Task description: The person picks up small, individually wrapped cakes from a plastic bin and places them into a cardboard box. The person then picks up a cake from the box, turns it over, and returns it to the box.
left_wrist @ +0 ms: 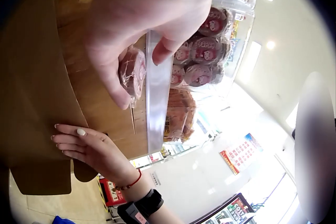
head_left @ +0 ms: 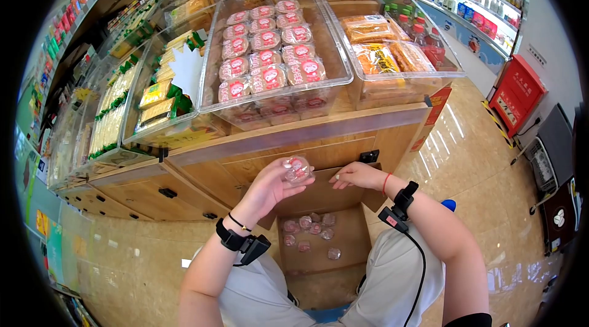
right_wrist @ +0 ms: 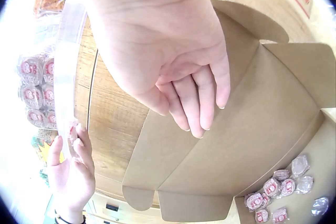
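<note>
We're logging the wooden cabinet (head_left: 202, 170) bearing the clear bin (head_left: 330, 51), the open cardboard box (head_left: 319, 198) sitting below. Right hand (head_left: 360, 175) is hovering by the box, fingers loosely bent, holding nothing. Left hand (head_left: 265, 189) is half-curling, gripping one pink-printed packet (head_left: 297, 169) before the cabinet. More packets (head_left: 265, 40) are filling bin rows; others are lying in the box. We're judging a light edge grip best, sparing the wrapper.

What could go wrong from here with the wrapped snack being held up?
The wrapped snack might slip from the left grip, as it looks glossy, and perhaps drop into or beside the open box. If added to the clear bin, it could topple the stacked snacks.
</note>
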`<state>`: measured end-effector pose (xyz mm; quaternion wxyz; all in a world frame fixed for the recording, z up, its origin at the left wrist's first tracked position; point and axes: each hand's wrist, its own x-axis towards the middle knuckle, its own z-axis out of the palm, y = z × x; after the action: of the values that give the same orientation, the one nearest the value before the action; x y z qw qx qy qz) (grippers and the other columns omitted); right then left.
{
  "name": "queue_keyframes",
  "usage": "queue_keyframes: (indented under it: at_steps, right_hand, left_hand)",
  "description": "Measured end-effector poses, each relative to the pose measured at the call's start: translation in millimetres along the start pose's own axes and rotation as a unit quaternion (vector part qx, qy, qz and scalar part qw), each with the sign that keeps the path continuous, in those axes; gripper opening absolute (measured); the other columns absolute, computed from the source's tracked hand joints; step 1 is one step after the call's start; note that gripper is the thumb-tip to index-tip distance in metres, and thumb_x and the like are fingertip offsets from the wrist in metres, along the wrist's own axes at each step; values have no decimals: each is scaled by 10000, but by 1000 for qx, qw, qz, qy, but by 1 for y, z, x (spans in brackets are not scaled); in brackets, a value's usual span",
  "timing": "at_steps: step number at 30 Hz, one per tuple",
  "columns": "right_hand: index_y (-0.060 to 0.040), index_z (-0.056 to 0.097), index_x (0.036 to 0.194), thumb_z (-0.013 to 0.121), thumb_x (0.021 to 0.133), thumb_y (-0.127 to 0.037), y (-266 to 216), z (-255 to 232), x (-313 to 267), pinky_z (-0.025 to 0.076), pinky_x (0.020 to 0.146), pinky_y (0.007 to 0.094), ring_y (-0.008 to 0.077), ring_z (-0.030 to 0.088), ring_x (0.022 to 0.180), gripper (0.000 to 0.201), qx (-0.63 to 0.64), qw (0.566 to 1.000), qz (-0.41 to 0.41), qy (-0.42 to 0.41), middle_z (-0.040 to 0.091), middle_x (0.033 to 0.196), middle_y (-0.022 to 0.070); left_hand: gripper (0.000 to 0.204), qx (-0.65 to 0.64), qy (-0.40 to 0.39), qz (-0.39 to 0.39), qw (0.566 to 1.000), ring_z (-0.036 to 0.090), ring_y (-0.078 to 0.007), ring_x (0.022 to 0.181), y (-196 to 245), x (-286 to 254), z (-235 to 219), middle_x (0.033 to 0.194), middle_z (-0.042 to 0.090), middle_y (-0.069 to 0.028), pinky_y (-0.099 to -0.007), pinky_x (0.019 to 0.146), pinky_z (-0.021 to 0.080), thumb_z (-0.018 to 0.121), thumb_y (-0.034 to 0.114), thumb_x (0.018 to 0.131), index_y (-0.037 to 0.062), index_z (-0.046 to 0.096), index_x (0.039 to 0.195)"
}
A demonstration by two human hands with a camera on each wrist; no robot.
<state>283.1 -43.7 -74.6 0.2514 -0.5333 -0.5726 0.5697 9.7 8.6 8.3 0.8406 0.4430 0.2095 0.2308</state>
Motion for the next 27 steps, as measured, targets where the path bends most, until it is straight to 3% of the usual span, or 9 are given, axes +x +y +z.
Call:
queue_keyframes:
  at_steps: [3, 6, 9, 12, 14, 20, 22, 25, 27]
  right_hand:
    - [15, 624, 1145, 408, 944, -141, -2, 0, -1, 484, 876, 273, 165, 640, 941, 334, -2, 1000, 2, 2, 681, 1034, 120]
    - [20, 625, 1137, 413, 944, -145, -4, 0, -3, 484, 872, 273, 166, 641, 935, 331, -5, 1000, 3, 4, 679, 1037, 124]
    - [26, 625, 1132, 415, 942, -150, 0, 0, -2, 483, 871, 273, 167, 643, 921, 334, 2, 1000, 0, 5, 680, 1029, 130]
    - [28, 626, 1128, 427, 935, -152, -9, 2, -7, 484, 869, 271, 161, 643, 913, 331, -4, 1000, 6, 9, 681, 1024, 127]
    - [-14, 612, 1186, 419, 952, -179, -2, -1, -2, 465, 916, 277, 162, 628, 992, 345, -8, 1000, 13, -6, 670, 1076, 114]
    - [-3, 606, 1189, 414, 949, -174, 0, 0, 2, 468, 918, 278, 156, 623, 995, 352, -17, 1000, 14, -6, 669, 1076, 112]
    - [1, 604, 1190, 414, 948, -175, -1, 0, 3, 469, 917, 278, 154, 623, 993, 354, -15, 1000, 16, -5, 669, 1074, 111]
    - [3, 604, 1188, 416, 948, -177, 1, -1, 4, 471, 916, 278, 149, 623, 987, 354, -16, 1000, 14, -10, 671, 1068, 106]
    - [2, 605, 1187, 418, 947, -180, 1, 0, 4, 472, 912, 277, 146, 624, 984, 354, -15, 1000, 13, -10, 673, 1065, 103]
  left_hand:
    - [328, 186, 72, 36, 979, 606, -303, 1071, 9, -7, 10, 1127, 606, -187, -325, 886, 518, 485, 172, 962, 44, 426, 1258]
    - [315, 279, 47, 166, 945, 638, -215, 979, 14, -13, 17, 1078, 632, -109, -276, 813, 514, 545, 94, 924, 48, 471, 1226]
    - [269, 459, 78, 291, 836, 619, -192, 916, 30, -31, 36, 1005, 630, -65, -274, 776, 493, 641, 18, 819, 48, 594, 1082]
    - [258, 605, 136, 406, 672, 578, -206, 887, 59, -53, 55, 920, 603, -47, -292, 771, 471, 699, -27, 692, 61, 665, 932]
    - [330, 620, 183, 438, 624, 555, -206, 864, 76, -65, 66, 886, 574, -48, -299, 759, 461, 716, -65, 627, 73, 682, 924]
    - [272, 549, 251, 539, 587, 549, -140, 782, 138, -60, 77, 896, 614, -44, -254, 753, 451, 724, -44, 696, 25, 662, 952]
    - [199, 518, 276, 521, 620, 557, -136, 791, 155, -50, 81, 868, 632, -43, -250, 766, 447, 705, -1, 748, 12, 655, 940]
    - [147, 603, 241, 456, 609, 568, -118, 787, 175, -38, 74, 816, 641, -38, -241, 750, 454, 681, 43, 792, 1, 648, 929]
    - [138, 584, 237, 416, 655, 573, -109, 764, 176, -29, 66, 796, 642, -35, -238, 731, 460, 674, 54, 802, -1, 647, 926]
